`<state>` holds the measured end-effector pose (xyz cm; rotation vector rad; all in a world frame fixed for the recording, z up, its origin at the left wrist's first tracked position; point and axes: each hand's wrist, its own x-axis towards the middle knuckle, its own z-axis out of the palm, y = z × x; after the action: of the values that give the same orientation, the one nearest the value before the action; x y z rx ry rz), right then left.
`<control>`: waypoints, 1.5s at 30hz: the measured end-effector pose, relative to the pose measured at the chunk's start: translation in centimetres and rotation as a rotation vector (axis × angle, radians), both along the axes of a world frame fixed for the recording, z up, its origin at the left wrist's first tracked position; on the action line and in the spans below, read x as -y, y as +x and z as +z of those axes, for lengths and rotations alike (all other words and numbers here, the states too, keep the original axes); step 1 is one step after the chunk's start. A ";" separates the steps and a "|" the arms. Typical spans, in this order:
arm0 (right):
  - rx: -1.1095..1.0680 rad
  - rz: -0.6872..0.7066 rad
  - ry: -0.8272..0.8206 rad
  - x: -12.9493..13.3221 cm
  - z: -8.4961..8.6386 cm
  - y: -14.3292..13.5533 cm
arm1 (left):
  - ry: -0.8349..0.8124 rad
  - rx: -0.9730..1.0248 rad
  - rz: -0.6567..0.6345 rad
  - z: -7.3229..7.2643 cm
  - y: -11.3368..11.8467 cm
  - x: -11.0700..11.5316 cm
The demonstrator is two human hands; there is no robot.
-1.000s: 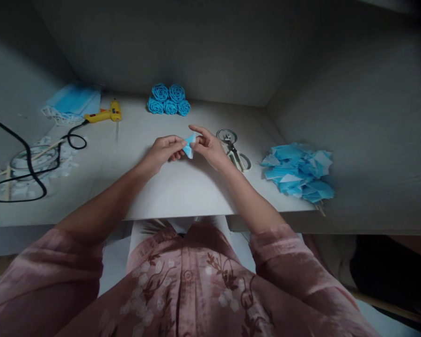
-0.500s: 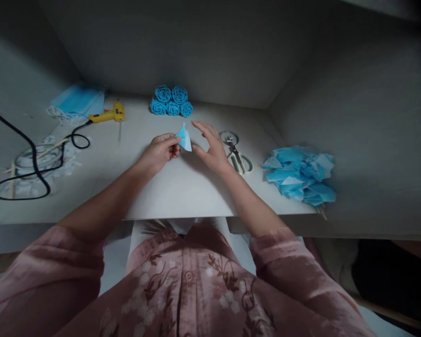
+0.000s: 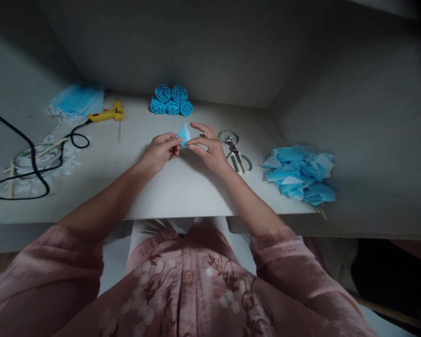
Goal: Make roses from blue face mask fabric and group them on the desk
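A small folded piece of blue and white mask fabric [image 3: 184,135] is up in front of me, above the middle of the tabletop. Its left side is pinched between thumb and fingers of my left hand [image 3: 163,149]. From the other side, my right hand [image 3: 210,149] has its thumb and a finger closed at the piece's lower right edge, while another finger stretches past its top. Scissors [image 3: 235,154] with pale handles lie just right of my right hand, partly on or beside a round tape roll [image 3: 228,137].
Several blue rolled rosettes [image 3: 171,100] are stacked at the back. Left stand flat blue masks [image 3: 77,100], a yellow glue gun [image 3: 107,113], its looped black cord [image 3: 35,164] and a round container [image 3: 38,161] among white scraps. Blue fabric flowers on sticks [image 3: 300,173] lie right.
My right hand's thumb and finger have closed onto the fabric's lower edge; before, they were spread apart beside it. The fabric has tilted slightly. My left hand keeps its pinch.
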<state>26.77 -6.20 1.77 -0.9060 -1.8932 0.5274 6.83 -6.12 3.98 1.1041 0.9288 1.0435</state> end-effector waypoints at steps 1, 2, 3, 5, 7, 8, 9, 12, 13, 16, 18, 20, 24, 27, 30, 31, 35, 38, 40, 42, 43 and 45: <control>-0.018 -0.005 -0.017 0.0 0.0 -0.1 | 0.006 -0.006 -0.002 0.0 0.0 0.0; -0.035 -0.008 -0.035 0.1 0.1 -0.1 | 0.009 -0.009 -0.004 -0.1 0.0 0.0; -0.053 -0.011 -0.053 0.1 0.1 -0.1 | 0.013 -0.011 -0.004 -0.1 0.0 0.0; -0.094 -0.017 -0.091 0.1 0.1 -0.2 | 0.021 -0.007 -0.006 -0.3 0.1 0.0; -0.141 -0.013 -0.120 0.2 0.1 -0.2 | 0.026 -0.001 -0.013 -0.3 0.1 0.0; -0.165 -0.008 -0.130 0.2 0.1 -0.2 | 0.027 0.000 -0.016 -0.4 0.1 0.0; -0.184 -0.004 -0.140 0.2 0.1 -0.3 | 0.027 -0.001 -0.019 -0.4 0.2 0.1; -0.227 0.003 -0.184 0.2 -0.1 -0.4 | 0.023 -0.018 -0.017 -0.3 0.2 0.2; -0.243 0.006 -0.204 0.1 -0.1 -0.5 | 0.022 -0.025 -0.017 -0.3 0.2 0.2; -0.302 0.023 -0.249 -0.1 -0.4 -0.8 | 0.025 -0.038 -0.023 -0.3 0.3 0.3; -0.327 0.031 -0.267 -0.2 -0.5 -0.9 | 0.026 -0.036 -0.023 -0.3 0.3 0.3; -0.329 0.036 -0.281 -0.3 -0.7 -0.9 | 0.021 -0.035 -0.020 -0.3 0.3 0.3; -0.350 0.062 -0.303 -0.5 -0.9 -0.9 | 0.014 -0.051 -0.031 -0.3 0.3 0.3; -0.328 0.075 -0.311 -0.5 -1.1 -0.8 | 0.023 -0.053 -0.054 -0.4 0.3 0.3; -0.283 0.055 -0.309 -0.5 -1.1 -0.8 | 0.024 -0.046 -0.067 -0.6 0.2 0.3; -0.279 0.049 -0.308 -0.5 -1.1 -0.7 | 0.023 -0.042 -0.071 -0.6 0.2 0.3; -0.277 0.028 -0.299 -0.3 -0.9 -0.7 | 0.047 -0.065 -0.136 -0.7 0.2 0.3; -0.275 0.023 -0.282 -0.3 -1.0 -0.7 | 0.067 -0.108 -0.145 -0.7 0.2 0.3; -0.284 0.027 -0.252 -0.6 -1.3 -0.7 | 0.078 -0.113 -0.127 -0.7 0.2 0.3; -0.294 0.030 -0.201 -1.0 -1.7 -0.7 | 0.097 -0.103 -0.128 -0.8 0.1 0.1; -0.299 0.030 -0.171 -1.1 -1.9 -0.7 | 0.108 -0.094 -0.135 -0.7 0.0 0.1; -0.307 0.027 -0.117 -1.3 -1.9 -0.7 | 0.118 -0.059 -0.145 -0.5 -0.2 -0.1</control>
<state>26.11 -4.90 -0.18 -0.8234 -1.6112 0.7554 6.67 -6.04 3.51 1.2870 0.8290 0.9610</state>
